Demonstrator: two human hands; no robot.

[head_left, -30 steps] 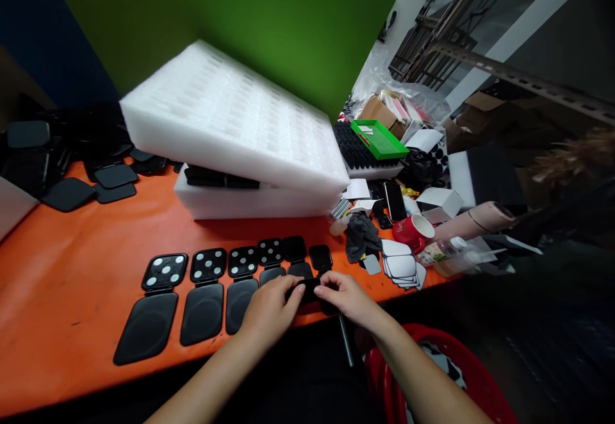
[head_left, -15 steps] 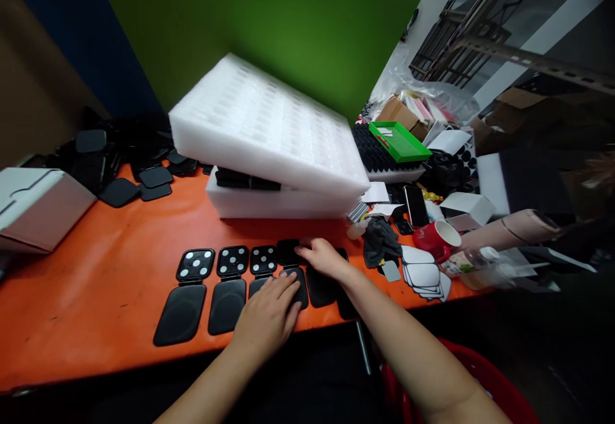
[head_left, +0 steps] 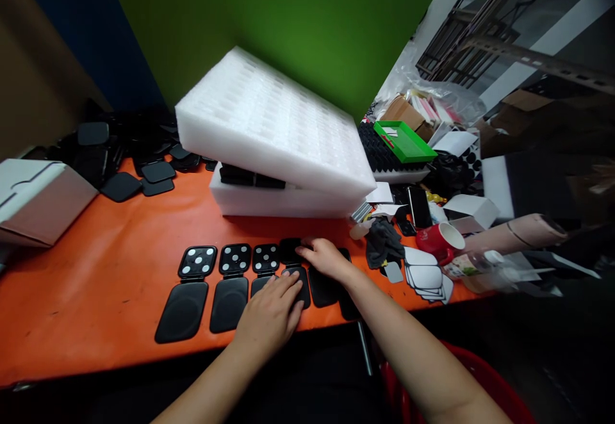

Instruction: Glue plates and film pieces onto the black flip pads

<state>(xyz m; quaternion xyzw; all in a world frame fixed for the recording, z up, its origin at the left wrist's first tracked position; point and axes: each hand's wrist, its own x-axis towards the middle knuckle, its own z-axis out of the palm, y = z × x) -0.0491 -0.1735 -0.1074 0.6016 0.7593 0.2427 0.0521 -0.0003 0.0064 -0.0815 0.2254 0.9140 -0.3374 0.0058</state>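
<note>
Foam blocks [head_left: 276, 126] behind black cases [head_left: 229, 305], mug [head_left: 431, 239] near bottle [head_left: 473, 266]

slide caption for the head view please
Left hand and right hand at hinged black pads on an orange table, white foam behind.

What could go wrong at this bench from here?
1. The left hand spans two neighbouring black cases; it might nudge them out of line.
2. The upper foam block sits tilted on the lower one; a bump could slide it.
3. The red mug stands close to white cards; tipping might disturb them.
</note>
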